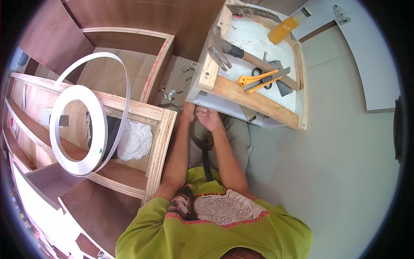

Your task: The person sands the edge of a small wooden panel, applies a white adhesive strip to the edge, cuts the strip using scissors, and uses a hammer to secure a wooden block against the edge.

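Observation:
Both my hands are together at the near left corner of a white-faced wooden box (pixel 254 102) with a raw timber frame. My left hand (pixel 188 110) is up against that corner, its fingertips largely hidden. Just right of it, my right hand (pixel 209 118) has its fingers curled and pressed together below the box's lower edge. Whatever they pinch, if anything, is too small to make out. On top of the box lie a hammer (pixel 254 62), a yellow utility knife (pixel 258 80), scissors (pixel 257 71) with dark handles and a dark grey flat piece (pixel 282 81).
A bottle (pixel 286 28) of orange liquid rests on the box's far right. To my left, a roll of white edge-banding strip (pixel 99 129) stands on a plywood frame (pixel 157 151), near a crumpled white cloth (pixel 136 140). Scraps (pixel 171 94) litter the floor. A white panel (pixel 371 64) is at right.

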A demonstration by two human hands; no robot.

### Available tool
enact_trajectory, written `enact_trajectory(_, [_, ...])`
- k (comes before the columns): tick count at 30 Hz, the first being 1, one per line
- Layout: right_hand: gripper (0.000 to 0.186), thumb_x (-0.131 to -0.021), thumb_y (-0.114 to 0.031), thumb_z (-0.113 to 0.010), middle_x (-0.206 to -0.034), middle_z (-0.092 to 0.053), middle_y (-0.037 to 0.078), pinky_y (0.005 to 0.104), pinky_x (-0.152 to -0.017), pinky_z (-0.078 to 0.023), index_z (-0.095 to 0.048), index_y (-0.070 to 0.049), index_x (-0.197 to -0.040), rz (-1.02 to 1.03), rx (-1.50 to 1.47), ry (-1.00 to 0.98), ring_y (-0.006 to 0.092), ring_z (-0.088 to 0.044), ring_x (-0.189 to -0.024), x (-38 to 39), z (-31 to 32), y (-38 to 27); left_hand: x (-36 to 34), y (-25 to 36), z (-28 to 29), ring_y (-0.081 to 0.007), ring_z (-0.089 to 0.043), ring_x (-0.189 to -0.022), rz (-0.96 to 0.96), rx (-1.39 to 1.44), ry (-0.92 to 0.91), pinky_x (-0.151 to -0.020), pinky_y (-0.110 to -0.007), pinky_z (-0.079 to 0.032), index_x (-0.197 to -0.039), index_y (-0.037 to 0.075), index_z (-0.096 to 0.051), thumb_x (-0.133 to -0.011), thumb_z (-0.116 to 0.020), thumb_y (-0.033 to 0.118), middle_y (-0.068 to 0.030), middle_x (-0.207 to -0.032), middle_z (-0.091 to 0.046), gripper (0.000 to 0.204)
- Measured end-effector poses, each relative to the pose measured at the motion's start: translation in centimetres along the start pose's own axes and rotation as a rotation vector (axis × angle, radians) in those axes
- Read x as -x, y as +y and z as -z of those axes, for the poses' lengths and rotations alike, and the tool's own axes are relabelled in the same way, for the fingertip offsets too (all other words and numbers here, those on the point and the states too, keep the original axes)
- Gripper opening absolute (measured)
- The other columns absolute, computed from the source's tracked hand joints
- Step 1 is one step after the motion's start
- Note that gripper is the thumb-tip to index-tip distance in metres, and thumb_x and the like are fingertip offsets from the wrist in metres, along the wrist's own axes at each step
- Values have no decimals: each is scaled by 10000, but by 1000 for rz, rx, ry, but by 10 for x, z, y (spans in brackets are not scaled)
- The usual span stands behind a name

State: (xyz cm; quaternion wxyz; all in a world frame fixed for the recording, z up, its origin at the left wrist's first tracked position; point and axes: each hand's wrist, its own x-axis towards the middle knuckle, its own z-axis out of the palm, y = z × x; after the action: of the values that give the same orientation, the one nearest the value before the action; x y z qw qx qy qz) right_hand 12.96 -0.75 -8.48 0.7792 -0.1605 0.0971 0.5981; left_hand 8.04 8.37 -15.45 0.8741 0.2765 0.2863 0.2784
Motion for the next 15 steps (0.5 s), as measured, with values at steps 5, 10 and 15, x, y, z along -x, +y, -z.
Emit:
enact_trajectory(5, [155, -910, -209, -546, -711, -472, -14, 207, -495, -319, -544, -65, -968, -63, -71, -178, 72, -375, -534, -7, 14, -10, -6, -7, 3, -135, -572, -923, 50, 121, -43, -786, -303, -479, -1099, 53, -570, -904, -561, 240, -39, -1011, -607, 271])
enact_trajectory(10, [139, -937, -212, -495, -683, -456, -20, 195, -476, -304, -542, -83, -949, -110, -89, -127, 61, -376, -530, -19, 31, -21, 18, 4, -7, -141, -563, -983, -76, 191, -172, -858, -294, -445, -1129, 55, -562, -896, -573, 167, -38, -1065, -606, 258])
enact_trajectory(15, [106, -930, -184, -503, -711, -509, -11, 205, -480, -359, -552, -90, -923, 41, 69, 53, 79, -424, -551, -22, 27, -28, 12, -13, -4, -175, -559, -1020, 44, 41, -241, -875, -337, -472, -1217, 59, -479, -867, -639, 271, -56, -1123, -568, 440])
